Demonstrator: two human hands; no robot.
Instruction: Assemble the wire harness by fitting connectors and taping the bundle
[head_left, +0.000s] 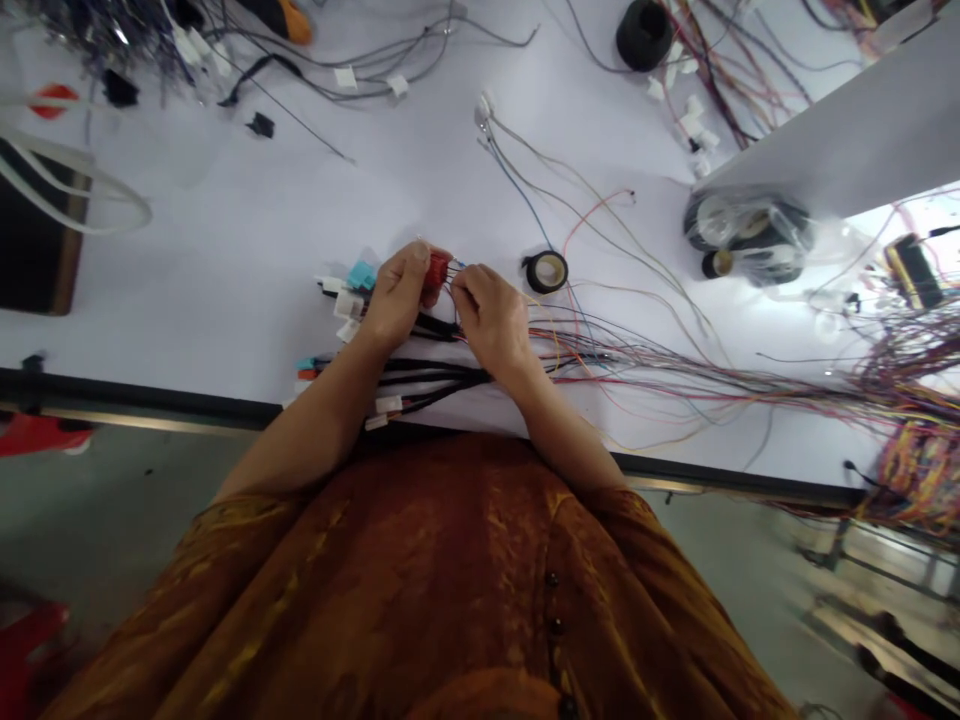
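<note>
My left hand [401,292] is closed around a red connector [435,275] just above the bench top. Thin wires [454,270] come out of the connector's right side, and the fingers of my right hand [491,315] pinch them close to it. Under my hands runs a wire harness [442,378] with black-taped branches. White connectors [388,405] and a light-blue connector [362,275] end its branches on the left. Its loose coloured wires [675,372] stretch off to the right. A roll of black tape [546,271] lies right of my right hand.
Loose wires with a white connector [486,112] lie ahead. Another black roll [643,35] is at the back. Plastic-wrapped tape rolls [746,225] sit beside a grey upright panel [832,120]. A dark board [37,230] is at the left, and a wire pile [919,465] at the right.
</note>
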